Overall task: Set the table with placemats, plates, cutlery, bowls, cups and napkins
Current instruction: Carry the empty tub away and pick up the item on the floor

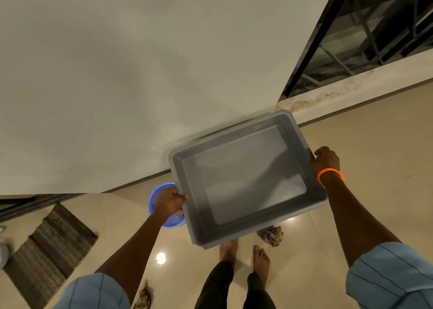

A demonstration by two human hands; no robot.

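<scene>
tiled floor (351,144); grey tub (246,179) rims between gripping fingers (180,197).

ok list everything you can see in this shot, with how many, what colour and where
tray: one, grey, empty, held in the air above the floor, centre of view
bowl: one, blue-violet, at the tray's left edge, behind the left hand
rug: one, dark with pale zigzag stripes, on the floor at lower left
crumpled cloths: two, purplish and tan, on the floor, one by the feet, one at the bottom edge
wall: one, off-white, upper left
floor: beige glossy tiles
bracelet: one, orange, on the right wrist
left hand: grips the tray's left rim
right hand: grips the tray's right rim
feet: two, bare, below the tray
</scene>
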